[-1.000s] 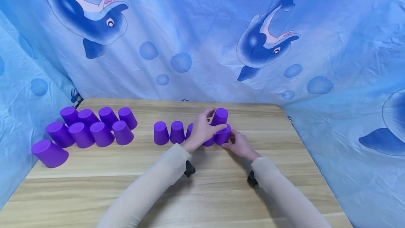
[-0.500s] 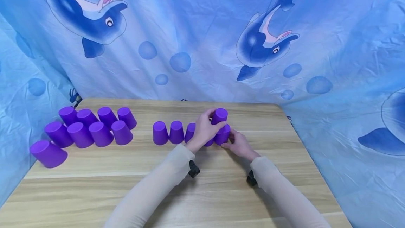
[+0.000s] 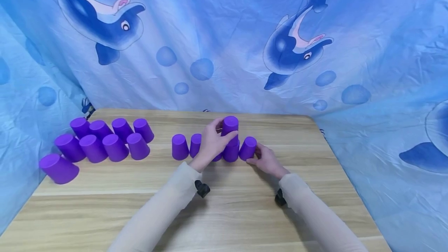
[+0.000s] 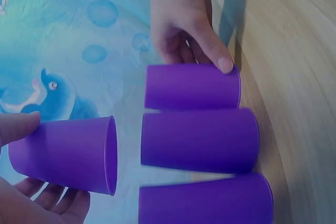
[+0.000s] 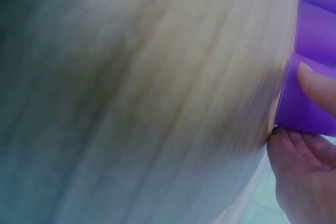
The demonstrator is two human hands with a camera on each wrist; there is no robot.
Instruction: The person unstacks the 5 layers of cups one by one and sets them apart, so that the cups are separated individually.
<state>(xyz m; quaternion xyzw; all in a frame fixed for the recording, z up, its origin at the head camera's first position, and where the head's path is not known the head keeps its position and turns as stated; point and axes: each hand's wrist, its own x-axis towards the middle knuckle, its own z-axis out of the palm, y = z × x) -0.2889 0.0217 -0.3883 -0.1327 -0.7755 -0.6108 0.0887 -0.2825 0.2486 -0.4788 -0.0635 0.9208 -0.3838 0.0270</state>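
We've got the left hand (image 3: 210, 142) up over the row with the held cup (image 3: 230, 128), purple, mouth down. Grip there is curled round the cup: thumb on one side, fingers on the other, spread only as wide as the wall needs. Left wrist view shows a gap between its rim and the bases of the row, so it's in the air, not seated. From the head view it overlaps the next cup (image 3: 231, 153), second from the right; exact line-up we can't tell. Right hand (image 3: 267, 161) is low at the right end of the row, grip pinching the end cup (image 3: 247, 149) near its rim, thumb in front and fingers behind. That cup is upside down on the surface (image 3: 245, 217), just beside its neighbour. Third cup (image 4: 205, 203) from the right is mostly behind our left hand in the head view; two more, the left-end cup (image 3: 180, 147) and the fourth cup (image 3: 195, 143), sit left of it. Off to the left we have a cluster of nine more purple cups, all base up, the front cup (image 3: 59, 169) nearest us. Blue dolphin-print curtain (image 3: 224, 30) behind.
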